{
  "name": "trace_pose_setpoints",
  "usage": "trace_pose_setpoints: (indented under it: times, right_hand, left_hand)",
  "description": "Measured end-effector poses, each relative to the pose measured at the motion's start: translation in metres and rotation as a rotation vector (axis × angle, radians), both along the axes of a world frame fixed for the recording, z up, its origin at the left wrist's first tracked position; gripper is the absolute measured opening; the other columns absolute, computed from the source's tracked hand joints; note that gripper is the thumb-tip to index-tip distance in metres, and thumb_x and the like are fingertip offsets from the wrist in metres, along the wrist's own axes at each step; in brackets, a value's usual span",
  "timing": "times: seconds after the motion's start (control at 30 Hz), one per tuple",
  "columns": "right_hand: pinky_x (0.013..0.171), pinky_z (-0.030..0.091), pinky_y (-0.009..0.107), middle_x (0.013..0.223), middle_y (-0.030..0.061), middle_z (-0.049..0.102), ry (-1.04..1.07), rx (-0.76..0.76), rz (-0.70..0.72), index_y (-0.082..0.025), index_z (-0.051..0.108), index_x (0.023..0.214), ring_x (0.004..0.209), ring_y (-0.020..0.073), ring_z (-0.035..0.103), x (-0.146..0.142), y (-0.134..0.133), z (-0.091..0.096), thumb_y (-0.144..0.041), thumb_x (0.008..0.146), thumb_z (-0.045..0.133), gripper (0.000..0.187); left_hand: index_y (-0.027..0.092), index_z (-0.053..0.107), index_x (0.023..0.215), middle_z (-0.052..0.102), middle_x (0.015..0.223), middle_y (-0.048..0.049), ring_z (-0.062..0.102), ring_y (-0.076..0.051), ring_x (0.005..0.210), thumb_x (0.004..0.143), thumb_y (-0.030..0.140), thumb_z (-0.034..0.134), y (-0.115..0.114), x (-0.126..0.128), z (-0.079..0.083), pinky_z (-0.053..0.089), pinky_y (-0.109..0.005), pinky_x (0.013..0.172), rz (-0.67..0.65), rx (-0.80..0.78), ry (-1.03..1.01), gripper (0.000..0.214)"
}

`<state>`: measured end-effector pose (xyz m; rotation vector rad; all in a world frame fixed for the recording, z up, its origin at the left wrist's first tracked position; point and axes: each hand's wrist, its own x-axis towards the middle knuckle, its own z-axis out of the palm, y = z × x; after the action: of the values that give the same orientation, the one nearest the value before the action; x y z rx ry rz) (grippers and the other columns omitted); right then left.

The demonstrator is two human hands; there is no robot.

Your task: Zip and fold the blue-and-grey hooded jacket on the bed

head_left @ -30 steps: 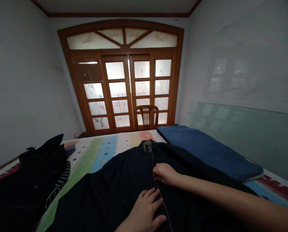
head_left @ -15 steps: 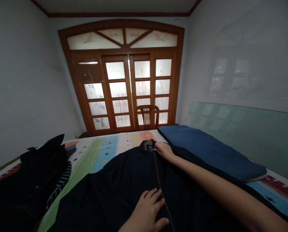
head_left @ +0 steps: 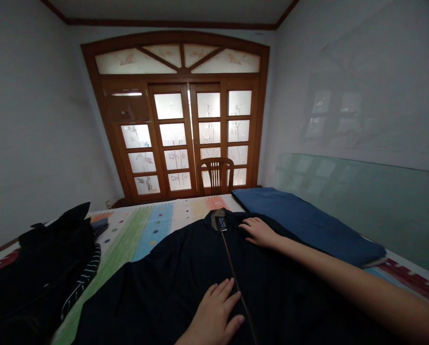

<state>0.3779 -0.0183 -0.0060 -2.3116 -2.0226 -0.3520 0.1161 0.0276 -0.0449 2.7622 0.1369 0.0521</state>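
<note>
Left hand (head_left: 212, 316) flat and open on a dark zip jacket (head_left: 171, 287), just beside the zipper (head_left: 236, 287); right hand (head_left: 260, 233) open on the same jacket, near the collar (head_left: 217, 218), across the zipper from the left and well apart, gripping nothing. Jacket spread on a colourful striped bedspread (head_left: 145, 235), a blue cushion (head_left: 304, 220) just beside it, a dark striped-trim garment (head_left: 45, 258) heaped at left. Beyond, a wooden chair (head_left: 215, 175) before frosted glass doors (head_left: 185, 129).
</note>
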Motion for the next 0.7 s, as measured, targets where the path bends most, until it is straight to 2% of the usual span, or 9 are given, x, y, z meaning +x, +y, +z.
trace_pose_setpoints:
  times: [0.07, 0.13, 0.23, 0.3, 0.37, 0.43, 0.53, 0.6, 0.7]
  right_hand:
    - [0.095, 0.025, 0.043, 0.121, 0.0147, 0.045, -0.085, -0.003, 0.030, -0.015, 0.054, 0.108, 0.113, 0.0280, 0.037, 0.009, -0.028, -0.003, -0.012, 0.065, 0.057, 0.043]
    - [0.096, 0.024, 0.045, 0.125, 0.0132, 0.042, -0.199, 0.029, 0.026, -0.017, 0.054, 0.107, 0.117, 0.0271, 0.033, 0.020, -0.058, -0.007, -0.007, 0.066, 0.051, 0.043]
    - [0.092, 0.029, 0.046, 0.128, 0.0109, 0.039, -0.325, 0.150, -0.063, -0.020, 0.055, 0.107, 0.117, 0.0266, 0.034, 0.042, -0.101, -0.012, -0.003, 0.068, 0.042, 0.044]
    - [0.088, 0.035, 0.044, 0.127, 0.0102, 0.040, -0.337, 0.232, -0.149, -0.021, 0.053, 0.109, 0.113, 0.0270, 0.039, 0.057, -0.127, -0.016, -0.004, 0.068, 0.039, 0.046]
    - [0.080, 0.042, 0.040, 0.123, 0.0105, 0.044, -0.243, 0.280, -0.253, -0.022, 0.047, 0.116, 0.103, 0.0255, 0.049, 0.071, -0.151, -0.020, -0.007, 0.070, 0.036, 0.050]
    - [0.074, 0.046, 0.035, 0.114, 0.0112, 0.052, -0.044, 0.281, -0.366, -0.019, 0.037, 0.124, 0.091, 0.0234, 0.057, 0.082, -0.170, -0.025, -0.015, 0.072, 0.035, 0.053]
    - [0.074, 0.047, 0.034, 0.098, 0.0113, 0.061, 0.280, 0.247, -0.504, -0.013, 0.033, 0.126, 0.086, 0.0249, 0.059, 0.091, -0.193, -0.030, -0.034, 0.071, 0.038, 0.059]
    - [0.078, 0.046, 0.034, 0.102, 0.0117, 0.060, 0.425, 0.255, -0.520, -0.013, 0.040, 0.122, 0.093, 0.0269, 0.056, 0.088, -0.203, -0.030, -0.045, 0.066, 0.042, 0.064]
    - [0.083, 0.043, 0.036, 0.109, 0.0101, 0.057, 0.559, 0.275, -0.460, -0.016, 0.053, 0.108, 0.099, 0.0283, 0.052, 0.071, -0.212, -0.025, -0.052, 0.060, 0.046, 0.060]
  left_hand:
    - [0.021, 0.038, 0.122, 0.030, 0.132, -0.0105, 0.028, -0.022, 0.121, 0.084, 0.039, 0.035, 0.002, -0.001, 0.000, 0.028, -0.045, 0.097, 0.006, 0.036, -0.023, 0.042]
    - [0.021, 0.041, 0.120, 0.034, 0.131, -0.0100, 0.031, -0.022, 0.120, 0.083, 0.034, 0.038, 0.007, -0.002, 0.000, 0.029, -0.045, 0.096, 0.031, 0.075, -0.078, 0.039]
    - [0.021, 0.045, 0.116, 0.039, 0.128, -0.0093, 0.035, -0.021, 0.117, 0.080, 0.024, 0.043, 0.024, -0.004, 0.003, 0.031, -0.044, 0.096, 0.125, 0.168, -0.155, 0.036]
    - [0.019, 0.047, 0.114, 0.041, 0.127, -0.0099, 0.037, -0.021, 0.116, 0.079, 0.020, 0.043, 0.043, -0.006, 0.007, 0.032, -0.043, 0.096, 0.219, 0.251, -0.186, 0.036]
    - [0.017, 0.047, 0.114, 0.042, 0.126, -0.0113, 0.038, -0.022, 0.115, 0.078, 0.020, 0.042, 0.066, -0.011, 0.011, 0.033, -0.042, 0.095, 0.341, 0.334, -0.196, 0.036]
    - [0.014, 0.046, 0.115, 0.042, 0.126, -0.0130, 0.038, -0.023, 0.115, 0.078, 0.020, 0.042, 0.092, -0.018, 0.014, 0.033, -0.041, 0.095, 0.483, 0.397, -0.178, 0.038]
    - [0.008, 0.042, 0.118, 0.041, 0.126, -0.0158, 0.038, -0.024, 0.115, 0.076, 0.023, 0.042, 0.130, -0.034, 0.014, 0.033, -0.037, 0.095, 0.665, 0.418, -0.131, 0.044]
    - [0.005, 0.041, 0.118, 0.042, 0.124, -0.0165, 0.039, -0.025, 0.115, 0.074, 0.026, 0.043, 0.152, -0.044, 0.014, 0.032, -0.037, 0.095, 0.768, 0.378, -0.122, 0.049]
    - [0.006, 0.044, 0.115, 0.053, 0.114, -0.0134, 0.048, -0.025, 0.106, 0.071, 0.034, 0.042, 0.176, -0.054, 0.013, 0.038, -0.036, 0.089, 0.815, 0.127, -0.112, 0.052]
